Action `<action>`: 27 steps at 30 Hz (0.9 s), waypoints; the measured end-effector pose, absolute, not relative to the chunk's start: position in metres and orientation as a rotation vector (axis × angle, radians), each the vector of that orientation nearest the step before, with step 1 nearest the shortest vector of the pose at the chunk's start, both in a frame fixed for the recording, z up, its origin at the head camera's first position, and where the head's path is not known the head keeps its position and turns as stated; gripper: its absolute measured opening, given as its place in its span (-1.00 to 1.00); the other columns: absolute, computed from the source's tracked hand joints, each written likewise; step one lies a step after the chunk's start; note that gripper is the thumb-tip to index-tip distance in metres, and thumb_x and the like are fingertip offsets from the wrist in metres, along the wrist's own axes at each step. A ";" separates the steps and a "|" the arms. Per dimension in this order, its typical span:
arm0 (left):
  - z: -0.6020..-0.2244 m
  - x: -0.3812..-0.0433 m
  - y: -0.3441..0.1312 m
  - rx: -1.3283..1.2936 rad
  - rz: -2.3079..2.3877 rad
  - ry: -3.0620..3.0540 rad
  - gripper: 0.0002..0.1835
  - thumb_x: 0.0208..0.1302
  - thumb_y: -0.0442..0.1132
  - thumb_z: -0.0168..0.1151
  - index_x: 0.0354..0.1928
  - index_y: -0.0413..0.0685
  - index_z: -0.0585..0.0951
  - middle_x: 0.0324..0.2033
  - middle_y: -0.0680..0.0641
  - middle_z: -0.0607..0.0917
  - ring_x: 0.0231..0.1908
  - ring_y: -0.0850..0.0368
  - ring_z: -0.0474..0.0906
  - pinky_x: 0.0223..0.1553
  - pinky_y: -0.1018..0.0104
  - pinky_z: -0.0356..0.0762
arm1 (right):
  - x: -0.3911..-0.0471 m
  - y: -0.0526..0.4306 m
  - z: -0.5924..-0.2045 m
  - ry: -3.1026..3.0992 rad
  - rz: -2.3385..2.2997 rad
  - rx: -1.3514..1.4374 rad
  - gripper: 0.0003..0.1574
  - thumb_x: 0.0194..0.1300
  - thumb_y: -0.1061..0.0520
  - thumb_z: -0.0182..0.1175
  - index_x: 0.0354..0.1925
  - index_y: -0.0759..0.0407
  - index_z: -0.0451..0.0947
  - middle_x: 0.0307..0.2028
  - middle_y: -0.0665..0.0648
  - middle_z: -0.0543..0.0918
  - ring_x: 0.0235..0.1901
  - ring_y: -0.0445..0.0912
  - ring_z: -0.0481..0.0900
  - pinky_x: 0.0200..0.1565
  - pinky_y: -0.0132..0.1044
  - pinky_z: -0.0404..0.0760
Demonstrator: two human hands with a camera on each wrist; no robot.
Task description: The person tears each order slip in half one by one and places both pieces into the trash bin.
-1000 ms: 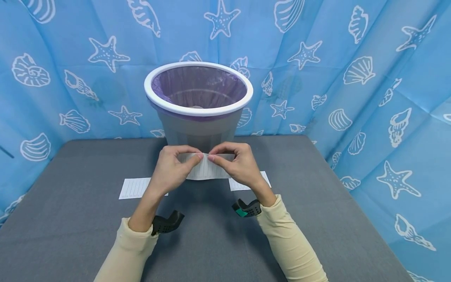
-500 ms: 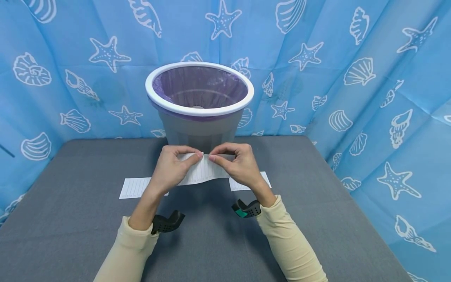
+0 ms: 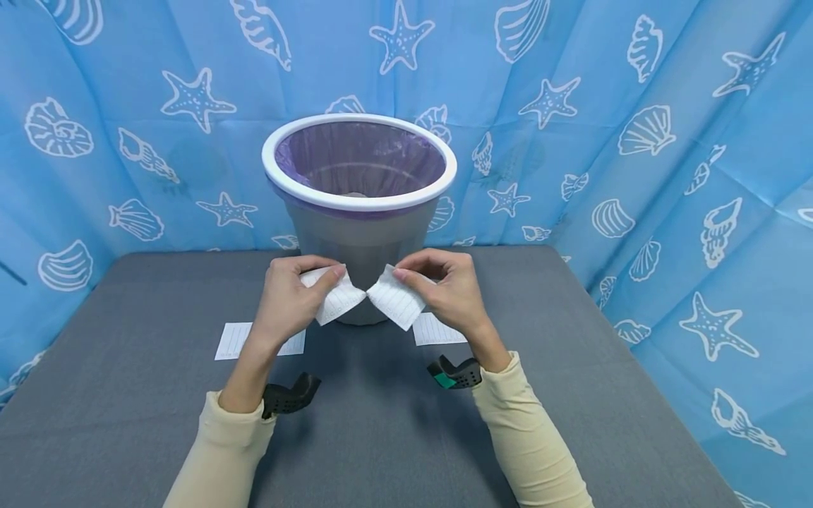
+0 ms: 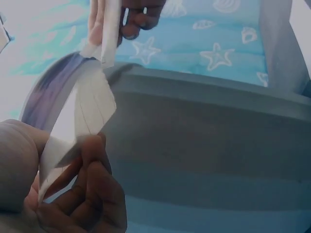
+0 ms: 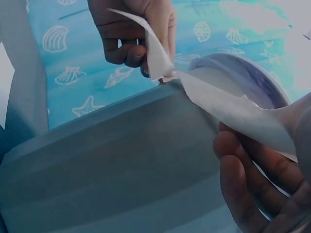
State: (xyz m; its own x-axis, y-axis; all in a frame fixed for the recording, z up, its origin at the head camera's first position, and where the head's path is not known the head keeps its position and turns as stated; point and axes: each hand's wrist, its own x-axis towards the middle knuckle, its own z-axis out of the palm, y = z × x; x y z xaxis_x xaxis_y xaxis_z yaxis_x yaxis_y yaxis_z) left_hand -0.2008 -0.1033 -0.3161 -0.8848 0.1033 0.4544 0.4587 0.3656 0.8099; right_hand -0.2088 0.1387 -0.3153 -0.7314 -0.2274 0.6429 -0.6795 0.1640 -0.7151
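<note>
A strip of white lined paper [image 3: 336, 300] is torn down from its top edge into two flaps. The flaps spread apart and meet at a small point between the hands; whether fibres still join them there I cannot tell. My left hand [image 3: 288, 300] pinches the left flap between thumb and curled fingers. In the same way my right hand [image 3: 454, 289] pinches the right flap. Creases and the ragged torn edge show on the paper [image 4: 90, 104] in the left wrist view. From the right wrist, the paper [image 5: 228, 104] runs as a bent band to the other hand.
Just behind the hands stands a grey bin [image 3: 362, 229] with a white rim and a purple liner; something pale lies inside. On the grey table [image 3: 381, 437] lie two lined paper slips, a left slip [image 3: 231, 340] and a right slip [image 3: 438, 331]. A blue curtain [image 3: 209, 162] hangs behind.
The paper has torn from its top edge downward, and its halves have tilted apart. My left hand has moved left and my right hand slightly right, both still pinching the paper.
</note>
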 end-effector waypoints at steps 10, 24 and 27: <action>-0.311 -0.199 -0.112 -0.411 -1.463 -2.307 -0.79 0.36 -0.25 0.36 -0.13 -0.29 0.78 -0.23 -0.21 0.76 -0.39 0.00 0.60 -0.37 0.28 0.51 | -0.206 0.149 -0.310 -2.010 1.599 0.833 -0.95 0.21 0.44 0.38 -0.32 0.39 0.73 -0.39 0.25 0.74 -0.40 -0.09 0.70 -0.26 -0.27 0.70; -0.289 -0.184 -0.120 -0.441 -1.550 -2.227 -0.74 0.36 -0.17 0.38 -0.11 -0.26 0.78 -0.18 -0.15 0.73 -0.38 0.00 0.59 -0.45 0.31 0.54 | -0.208 0.164 -0.292 -1.990 1.564 0.817 -0.92 0.19 0.47 0.37 -0.29 0.43 0.71 -0.35 0.22 0.75 -0.34 -0.11 0.71 -0.30 -0.32 0.65; -0.282 -0.184 -0.123 -0.443 -1.543 -2.214 -0.74 0.37 -0.17 0.37 -0.10 -0.26 0.77 -0.18 -0.17 0.74 -0.37 -0.01 0.59 -0.43 0.34 0.55 | -0.212 0.168 -0.279 -1.981 1.532 0.849 -0.93 0.20 0.46 0.37 -0.28 0.45 0.71 -0.34 0.25 0.75 -0.33 -0.10 0.71 -0.28 -0.30 0.66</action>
